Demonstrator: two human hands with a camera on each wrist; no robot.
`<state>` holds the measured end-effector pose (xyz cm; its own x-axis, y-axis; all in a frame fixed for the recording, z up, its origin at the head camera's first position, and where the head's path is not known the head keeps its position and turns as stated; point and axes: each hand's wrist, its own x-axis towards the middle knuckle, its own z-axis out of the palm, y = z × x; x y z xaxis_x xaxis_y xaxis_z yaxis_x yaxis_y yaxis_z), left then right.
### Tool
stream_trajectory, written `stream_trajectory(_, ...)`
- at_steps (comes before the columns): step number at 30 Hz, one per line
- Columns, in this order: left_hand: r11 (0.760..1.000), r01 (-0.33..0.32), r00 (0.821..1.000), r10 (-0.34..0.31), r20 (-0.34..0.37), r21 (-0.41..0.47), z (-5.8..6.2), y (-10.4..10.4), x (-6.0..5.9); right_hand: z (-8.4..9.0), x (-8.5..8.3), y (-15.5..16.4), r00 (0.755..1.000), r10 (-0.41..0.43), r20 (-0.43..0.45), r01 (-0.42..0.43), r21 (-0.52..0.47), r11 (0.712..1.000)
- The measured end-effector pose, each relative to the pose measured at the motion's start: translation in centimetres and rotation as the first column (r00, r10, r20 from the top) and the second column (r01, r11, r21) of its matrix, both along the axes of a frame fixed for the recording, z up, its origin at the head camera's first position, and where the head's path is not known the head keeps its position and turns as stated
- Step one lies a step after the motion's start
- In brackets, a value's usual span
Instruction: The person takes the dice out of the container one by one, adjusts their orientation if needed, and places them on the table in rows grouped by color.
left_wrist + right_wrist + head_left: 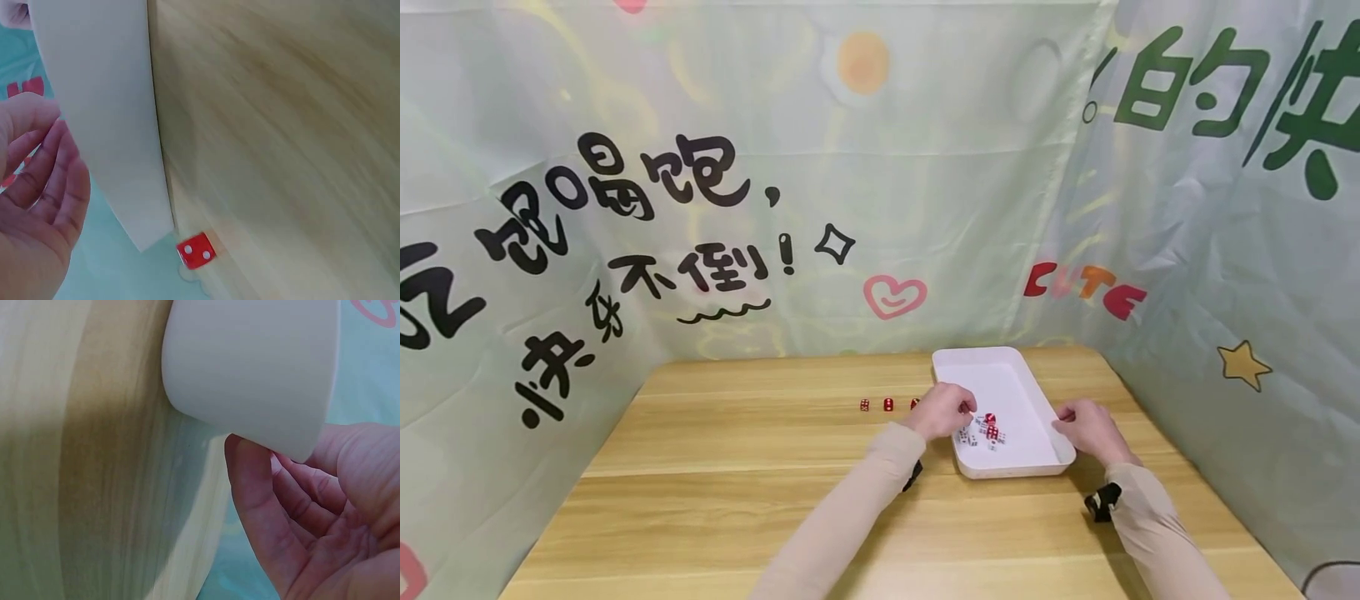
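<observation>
From my seat: red dice (887,404) line the table (737,467) at nine o'clock. My left hand (942,411), fingers loosely curled, hovers over the white tray's (1037,467) left rim; loose dice (991,432) lie at three o'clock. My right hand (1090,430) touches the tray's right rim, fingers relaxed.

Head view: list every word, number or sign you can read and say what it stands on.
"CUTE", red and orange letters, on the backdrop cloth behind the white tray.
Black Chinese brush lettering ending in "!", on the left cloth; "不倒" is readable, the rest is uncertain.
Green Chinese characters, cut off, on the right cloth; "的" is readable.
Dice on the table: pips too small to count.
</observation>
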<state>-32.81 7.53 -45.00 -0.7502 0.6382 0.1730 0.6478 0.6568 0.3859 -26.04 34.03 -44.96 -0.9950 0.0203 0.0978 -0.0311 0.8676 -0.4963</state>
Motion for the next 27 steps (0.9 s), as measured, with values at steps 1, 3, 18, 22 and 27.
stream_trajectory(1,1.0,0.0,1.0,0.0,-0.01,-0.013,0.0,0.1,0.1,0.0,0.0,-0.1,1.0,0.003,0.001,-0.003,0.001,1.0)
stream_trajectory(3,0.999,-0.004,1.0,0.004,-0.015,-0.037,-0.1,0.4,0.2,0.0,0.0,-0.2,1.0,0.004,-0.001,-0.004,0.003,1.0)
stream_trajectory(18,0.991,0.023,0.999,-0.02,0.025,-0.133,-0.7,2.7,0.8,0.4,0.1,-0.2,1.0,0.002,0.009,-0.002,-0.005,1.0)
stream_trajectory(22,0.989,0.017,0.999,-0.012,0.031,-0.15,-0.8,3.0,0.9,0.3,0.0,-0.2,1.0,-0.004,0.015,0.004,-0.006,1.0)
stream_trajectory(27,0.988,0.005,1.0,-0.002,0.019,-0.152,-1.0,3.4,1.0,0.1,0.0,-0.1,1.0,-0.004,0.014,0.004,-0.005,1.0)
